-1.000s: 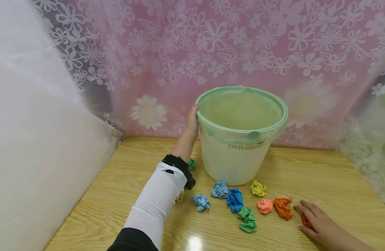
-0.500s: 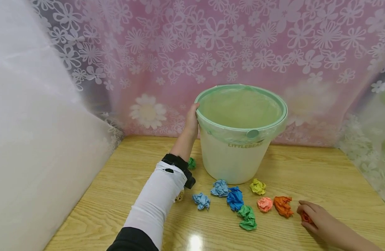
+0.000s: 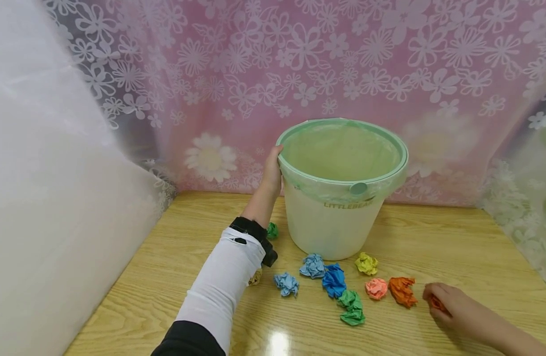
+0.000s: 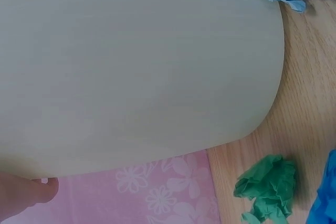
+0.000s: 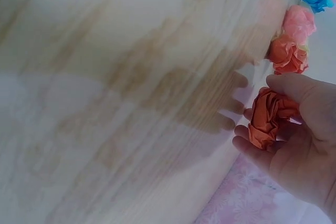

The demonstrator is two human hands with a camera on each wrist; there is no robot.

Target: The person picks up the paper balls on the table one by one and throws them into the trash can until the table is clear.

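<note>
My left hand [image 3: 271, 173] grips the left side of the white bucket [image 3: 328, 230] at its green rim, thumb at the top edge. A thin green liner bag [image 3: 340, 148] is folded over that rim. In the left wrist view, the bucket wall [image 4: 142, 72] fills most of the picture, with part of the hand [image 4: 23, 195] at the lower left. At the right of the table, my right hand [image 3: 462, 312] holds a crumpled orange-red paper ball [image 3: 437, 303]. The right wrist view shows this paper ball [image 5: 265, 119] between the thumb and curled fingers.
In front of the bucket lie crumpled paper balls: orange [image 3: 402, 291], pink [image 3: 376, 289], yellow [image 3: 366, 264], dark blue [image 3: 334, 281], green [image 3: 352, 307] and light blue [image 3: 286, 284]. Another green ball [image 3: 272, 231] sits beside the left wrist. A pink flowered curtain [image 3: 237, 99] hangs behind.
My right hand's fingers have curled in round the orange-red paper ball, and the hand has shifted slightly to the right. The left hand keeps its place on the bucket.
</note>
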